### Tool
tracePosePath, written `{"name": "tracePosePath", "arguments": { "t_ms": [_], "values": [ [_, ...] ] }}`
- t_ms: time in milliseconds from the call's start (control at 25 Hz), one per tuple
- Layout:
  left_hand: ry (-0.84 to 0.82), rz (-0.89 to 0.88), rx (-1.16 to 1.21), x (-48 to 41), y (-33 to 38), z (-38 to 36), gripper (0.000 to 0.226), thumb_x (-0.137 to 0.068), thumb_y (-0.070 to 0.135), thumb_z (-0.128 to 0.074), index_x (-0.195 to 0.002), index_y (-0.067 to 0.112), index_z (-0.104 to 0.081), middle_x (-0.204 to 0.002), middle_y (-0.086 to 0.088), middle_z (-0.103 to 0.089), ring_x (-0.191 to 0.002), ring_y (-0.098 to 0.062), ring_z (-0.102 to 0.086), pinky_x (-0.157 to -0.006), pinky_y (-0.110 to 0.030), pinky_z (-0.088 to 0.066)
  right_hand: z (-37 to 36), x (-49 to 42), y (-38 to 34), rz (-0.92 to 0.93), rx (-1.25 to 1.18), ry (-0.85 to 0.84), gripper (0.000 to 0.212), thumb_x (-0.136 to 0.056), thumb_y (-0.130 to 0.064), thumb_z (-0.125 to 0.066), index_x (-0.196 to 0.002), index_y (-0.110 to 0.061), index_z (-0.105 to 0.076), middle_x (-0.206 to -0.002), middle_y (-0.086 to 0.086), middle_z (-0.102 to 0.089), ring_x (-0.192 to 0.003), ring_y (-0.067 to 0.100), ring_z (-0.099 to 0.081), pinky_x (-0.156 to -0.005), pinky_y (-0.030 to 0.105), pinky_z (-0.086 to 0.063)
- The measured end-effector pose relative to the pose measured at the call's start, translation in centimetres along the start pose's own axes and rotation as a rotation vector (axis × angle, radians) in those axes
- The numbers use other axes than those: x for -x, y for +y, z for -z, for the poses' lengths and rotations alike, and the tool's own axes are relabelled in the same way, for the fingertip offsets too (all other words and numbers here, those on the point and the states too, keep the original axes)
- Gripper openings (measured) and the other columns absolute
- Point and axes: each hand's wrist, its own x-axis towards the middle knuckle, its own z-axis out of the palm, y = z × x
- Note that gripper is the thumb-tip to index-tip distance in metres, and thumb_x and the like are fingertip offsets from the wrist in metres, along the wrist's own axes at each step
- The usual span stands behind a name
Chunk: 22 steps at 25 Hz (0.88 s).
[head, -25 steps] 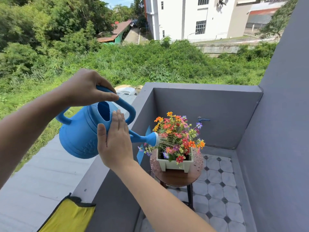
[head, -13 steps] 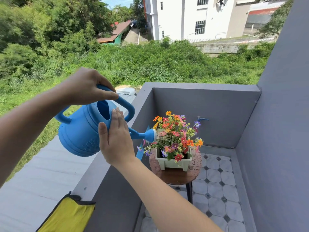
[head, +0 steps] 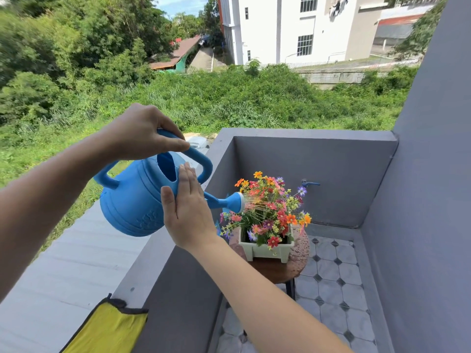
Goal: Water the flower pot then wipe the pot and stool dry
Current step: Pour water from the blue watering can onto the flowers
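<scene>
A blue watering can (head: pixel 132 200) hangs tilted over the balcony wall, its rose spraying water onto the colourful flowers (head: pixel 267 207). My left hand (head: pixel 142 133) is shut on the can's top handle. My right hand (head: pixel 190 212) lies flat with fingers together against the can's side near the spout. The flowers stand in a pale green square pot (head: pixel 267 249) on a round brown stool (head: pixel 299 261), whose top is speckled with water drops.
A yellow cloth with a dark edge (head: pixel 107 329) lies on the grey wall top (head: pixel 150 261) at the lower left. A blue tap (head: pixel 309 184) sticks out of the back wall. The floor is tiled (head: pixel 334 289). A grey wall (head: pixel 420 225) rises at the right.
The can and both hands have shifted very slightly; the spout stays over the flowers and water keeps spraying. More drops show on the stool top.
</scene>
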Motion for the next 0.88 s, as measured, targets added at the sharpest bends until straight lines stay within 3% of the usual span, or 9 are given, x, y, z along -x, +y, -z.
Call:
{"name": "tracePosePath", "arguments": {
  "t_ms": [160, 280, 520, 640, 800, 880],
  "values": [
    [-0.046, -0.02, -0.022, 0.2, 0.1, -0.2, 0.018, -0.077, 0.033, -0.072, -0.086, 0.019, -0.077, -0.066, 0.0, -0.071, -0.053, 0.0, -0.054, -0.048, -0.011, -0.04, -0.4, 1.1, 0.0, -0.012, -0.023, 0.028, 0.075, -0.093, -0.055, -0.014, -0.15, -0.006, -0.014, -0.16, 0.008, -0.013, -0.148, 0.016, -0.003, -0.12, 0.027, -0.003],
    [-0.058, -0.017, -0.007, 0.1, 0.5, -0.6, 0.018, -0.077, 0.033, -0.072, -0.086, 0.018, -0.077, -0.064, 0.001, -0.07, -0.048, 0.001, -0.052, -0.044, -0.011, -0.038, -0.1, 1.2, 0.2, -0.008, -0.008, 0.054, 0.083, -0.086, -0.059, -0.007, -0.15, -0.006, -0.016, -0.16, 0.008, -0.014, -0.148, 0.016, -0.004, -0.119, 0.026, -0.003],
    [-0.022, 0.026, -0.005, -0.7, 0.6, -0.3, 0.022, -0.078, 0.033, -0.071, -0.09, 0.015, -0.077, -0.065, -0.003, -0.069, -0.045, -0.005, -0.051, -0.042, -0.01, -0.038, 0.9, -0.7, 0.6, -0.008, 0.001, -0.024, 0.063, -0.099, -0.039, -0.026, -0.15, -0.005, -0.013, -0.16, 0.01, -0.011, -0.148, 0.019, -0.002, -0.12, 0.032, -0.004],
    [-0.054, 0.035, -0.012, -0.9, 0.6, 0.1, 0.021, -0.077, 0.033, -0.071, -0.088, 0.016, -0.076, -0.059, 0.001, -0.065, -0.041, 0.001, -0.049, -0.037, -0.009, -0.034, 0.4, -0.7, 0.3, -0.008, -0.032, -0.008, 0.063, -0.099, -0.039, -0.026, -0.15, -0.004, -0.014, -0.16, 0.011, -0.012, -0.148, 0.019, -0.003, -0.121, 0.033, -0.004],
    [-0.074, 0.037, -0.03, -1.1, 0.8, -0.2, 0.022, -0.077, 0.036, -0.07, -0.088, 0.018, -0.077, -0.058, 0.002, -0.063, -0.045, -0.008, -0.045, -0.042, -0.02, -0.033, 0.3, 0.0, 0.3, -0.019, -0.046, 0.034, 0.065, -0.097, -0.041, -0.024, -0.149, -0.003, -0.018, -0.159, 0.011, -0.018, -0.148, 0.02, -0.007, -0.12, 0.031, -0.005],
    [-0.07, 0.03, 0.0, -1.4, 0.8, -0.6, 0.021, -0.078, 0.034, -0.071, -0.087, 0.017, -0.076, -0.05, 0.008, -0.06, -0.042, -0.003, -0.048, -0.039, -0.012, -0.031, 0.6, -0.1, 0.8, -0.015, -0.037, 0.038, 0.064, -0.097, -0.041, -0.024, -0.149, -0.004, -0.018, -0.159, 0.01, -0.019, -0.148, 0.019, -0.007, -0.121, 0.033, -0.006]
  ]
}}
